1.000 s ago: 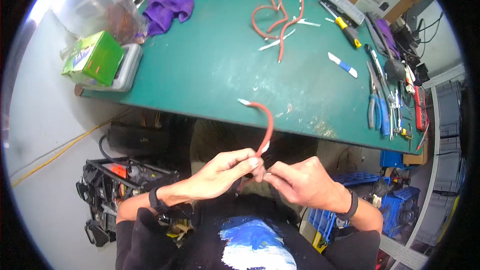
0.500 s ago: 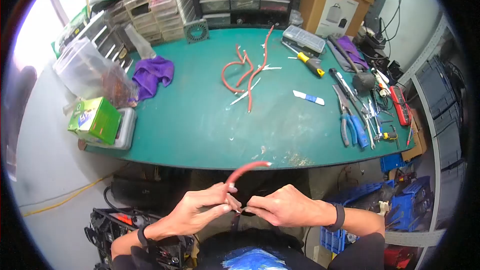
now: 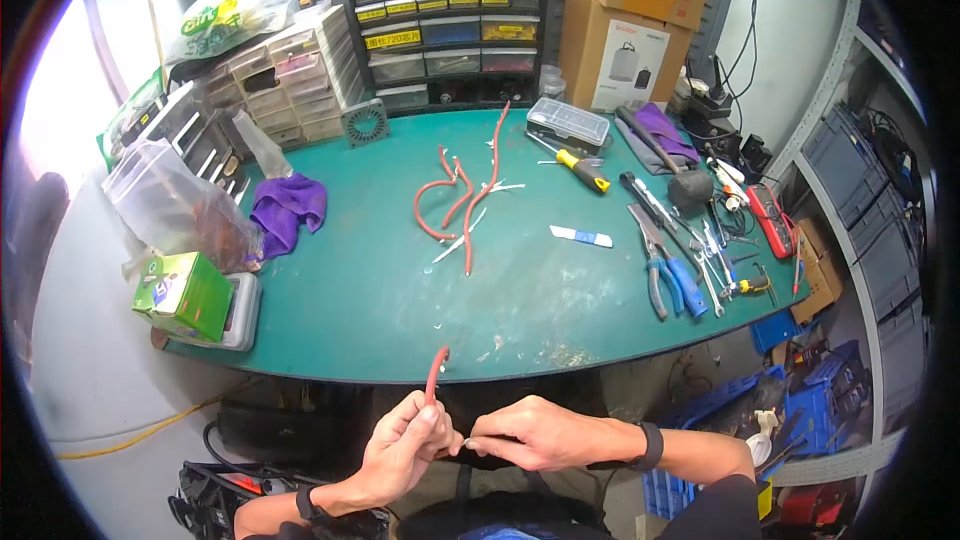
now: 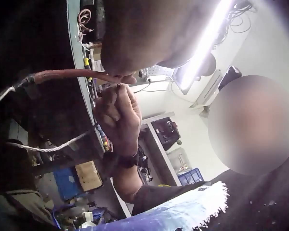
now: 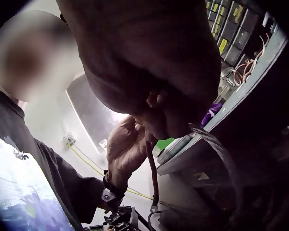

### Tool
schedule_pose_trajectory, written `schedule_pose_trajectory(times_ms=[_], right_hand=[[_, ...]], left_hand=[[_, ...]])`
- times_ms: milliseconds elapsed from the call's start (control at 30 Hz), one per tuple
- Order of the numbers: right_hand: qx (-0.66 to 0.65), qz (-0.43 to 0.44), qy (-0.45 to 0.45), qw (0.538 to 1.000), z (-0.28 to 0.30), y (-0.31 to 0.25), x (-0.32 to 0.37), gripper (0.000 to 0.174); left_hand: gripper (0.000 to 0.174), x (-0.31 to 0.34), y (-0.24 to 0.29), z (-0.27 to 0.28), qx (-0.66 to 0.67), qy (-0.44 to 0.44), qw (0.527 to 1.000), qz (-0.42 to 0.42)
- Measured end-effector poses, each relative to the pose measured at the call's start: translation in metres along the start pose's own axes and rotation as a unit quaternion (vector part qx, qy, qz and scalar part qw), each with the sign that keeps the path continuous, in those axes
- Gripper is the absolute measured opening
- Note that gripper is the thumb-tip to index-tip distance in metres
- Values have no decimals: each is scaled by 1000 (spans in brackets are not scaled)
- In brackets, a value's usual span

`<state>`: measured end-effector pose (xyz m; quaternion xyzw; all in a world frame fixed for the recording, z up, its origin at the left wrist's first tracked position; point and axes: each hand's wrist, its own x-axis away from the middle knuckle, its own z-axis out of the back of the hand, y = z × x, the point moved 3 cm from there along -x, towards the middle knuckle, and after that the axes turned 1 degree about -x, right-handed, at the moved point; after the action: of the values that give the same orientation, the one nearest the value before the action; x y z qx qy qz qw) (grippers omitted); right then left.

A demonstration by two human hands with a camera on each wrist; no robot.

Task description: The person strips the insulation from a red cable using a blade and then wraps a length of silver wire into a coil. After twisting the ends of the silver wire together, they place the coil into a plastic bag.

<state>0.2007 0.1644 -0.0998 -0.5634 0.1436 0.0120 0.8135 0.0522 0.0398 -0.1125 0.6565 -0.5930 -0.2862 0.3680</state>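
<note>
My left hand (image 3: 400, 445) grips a short red cable (image 3: 437, 380), thumb pressed along it, with its upper end sticking out above the fist. In the left wrist view the red cable (image 4: 62, 74) runs out sideways to a bare, pale end. My right hand (image 3: 555, 437) meets the left at the fingertips, thumb and forefinger pinched over a small pale bit at the cable. From that fist trails a twisted pale strand (image 5: 219, 147), also visible as a twisted strand (image 4: 53, 149) in the left wrist view. The pinched spot is mostly hidden by fingers.
On the green bench (image 3: 350, 320) lie more red cables (image 3: 468, 230) with white strips, and a blue-and-white cutter (image 3: 581, 236). Pliers (image 3: 660, 275), a yellow-black screwdriver (image 3: 583, 170) and a red meter (image 3: 770, 220) lie right. A green box (image 3: 180, 295) stands left.
The head view has tilted up, bringing in the drawers behind the bench. The held cable has swung from a long curve to a short upright end; both hands stay together at the fingertips.
</note>
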Motion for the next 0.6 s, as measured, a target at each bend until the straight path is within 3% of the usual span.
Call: schedule_pose_trajectory(times_ms=[67,133,167,400,600], right_hand=[[13,-19,-19,1000,-4,3,4,17],[117,-2,-48,992,-5,-7,7,19],[154,21,-56,986,-7,-9,11,16],[116,48,-109,986,-12,-8,34,10],[84,41,-138,986,-1,-16,47,12]], left_hand=[[19,1,0,0,3,11,1000,21],[20,6,-3,3,40,-34,994,92],[19,11,-4,4,30,-17,993,114],[18,37,9,-4,72,9,976,204],[22,50,21,-6,64,-18,978,199]])
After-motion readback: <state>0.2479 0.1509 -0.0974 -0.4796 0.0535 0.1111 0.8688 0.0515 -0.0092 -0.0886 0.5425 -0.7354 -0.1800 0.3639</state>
